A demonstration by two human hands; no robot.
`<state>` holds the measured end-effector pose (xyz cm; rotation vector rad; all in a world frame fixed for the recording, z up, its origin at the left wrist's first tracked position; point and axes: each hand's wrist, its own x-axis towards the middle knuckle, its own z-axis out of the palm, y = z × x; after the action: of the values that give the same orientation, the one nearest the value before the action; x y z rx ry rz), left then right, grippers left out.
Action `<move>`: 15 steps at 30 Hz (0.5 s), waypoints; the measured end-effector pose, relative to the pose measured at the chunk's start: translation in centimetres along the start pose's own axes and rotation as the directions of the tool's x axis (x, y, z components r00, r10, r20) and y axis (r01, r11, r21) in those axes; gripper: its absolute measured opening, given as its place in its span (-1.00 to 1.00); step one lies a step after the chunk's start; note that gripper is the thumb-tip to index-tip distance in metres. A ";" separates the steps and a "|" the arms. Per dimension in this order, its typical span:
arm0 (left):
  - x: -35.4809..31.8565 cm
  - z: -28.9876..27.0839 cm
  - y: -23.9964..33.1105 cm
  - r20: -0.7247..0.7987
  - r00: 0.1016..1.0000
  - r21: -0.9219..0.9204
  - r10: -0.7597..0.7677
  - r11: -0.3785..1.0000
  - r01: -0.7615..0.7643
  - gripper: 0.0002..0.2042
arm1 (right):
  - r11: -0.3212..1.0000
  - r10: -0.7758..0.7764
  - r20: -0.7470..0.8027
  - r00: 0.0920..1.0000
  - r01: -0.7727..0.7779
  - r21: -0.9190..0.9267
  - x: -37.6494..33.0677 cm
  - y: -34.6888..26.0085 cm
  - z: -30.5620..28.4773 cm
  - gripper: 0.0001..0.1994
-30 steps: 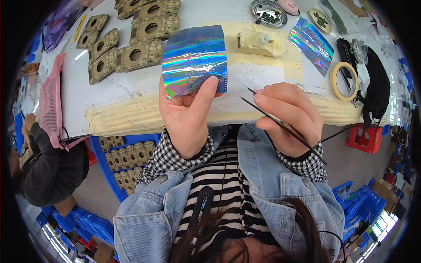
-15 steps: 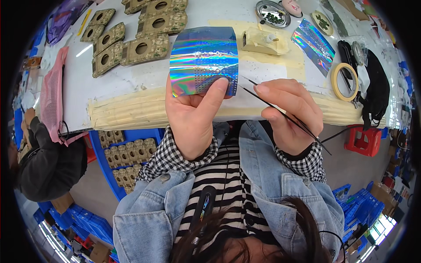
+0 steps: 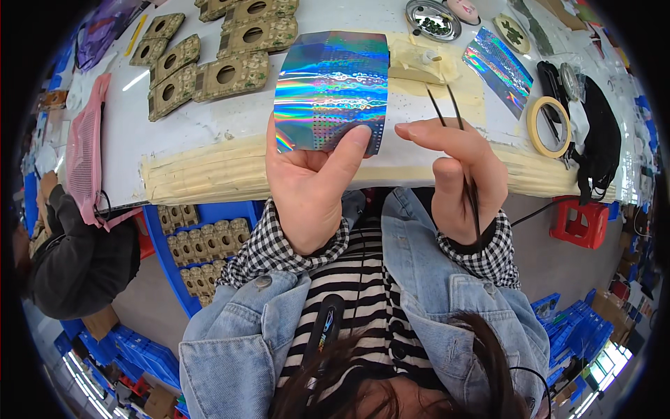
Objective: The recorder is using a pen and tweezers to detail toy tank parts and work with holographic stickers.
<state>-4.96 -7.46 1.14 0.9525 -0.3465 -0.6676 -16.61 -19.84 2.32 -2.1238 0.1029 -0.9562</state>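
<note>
My left hand (image 3: 310,185) holds up a shiny blue holographic sheet (image 3: 331,91), thumb on its front near the lower right corner and the other fingers behind it. Rows of small dots or holes run across the lower part of the sheet. Beside it, my right hand (image 3: 469,167) keeps a pair of thin black tweezers (image 3: 462,143) in its grip. The tweezers' tips point up and away from me, spread apart with nothing visible between them. My right index finger reaches toward the sheet's right edge without touching it.
Camouflage-patterned pieces with round holes (image 3: 230,73) lie at the far left. A tape roll (image 3: 548,127), another holographic sheet (image 3: 499,70) and a metal dish of small green parts (image 3: 434,22) lie to the right. A person in a dark sleeve (image 3: 87,255) sits at left.
The tweezers have swung from pointing left at the sheet to pointing up and away. My right index finger has stretched out. The sheet has shifted slightly right and up.
</note>
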 end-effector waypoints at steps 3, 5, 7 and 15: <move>0.0 0.2 0.1 0.004 1.000 -0.002 0.007 1.000 -0.007 -0.63 | 0.980 0.055 -0.048 0.997 -0.045 0.191 -0.2 0.3 0.4 -0.65; 0.0 0.0 0.1 0.008 1.000 0.033 0.013 0.999 -0.013 -0.64 | 0.941 0.108 -0.093 0.990 -0.072 0.330 0.0 0.0 0.7 -0.57; -0.1 0.3 0.2 -0.013 1.000 0.060 0.015 0.998 -0.014 -0.70 | 0.925 0.167 -0.111 0.980 -0.117 0.362 0.3 -0.8 0.9 -0.51; 0.3 0.2 0.0 -0.009 1.000 0.012 -0.021 1.000 0.021 -0.70 | 0.967 -0.180 0.128 0.975 0.199 -0.158 1.2 -1.1 -1.0 -0.58</move>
<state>-4.83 -7.74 1.27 0.9715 -0.3334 -0.6811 -16.72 -20.17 4.16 -2.3746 -0.0805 -0.9630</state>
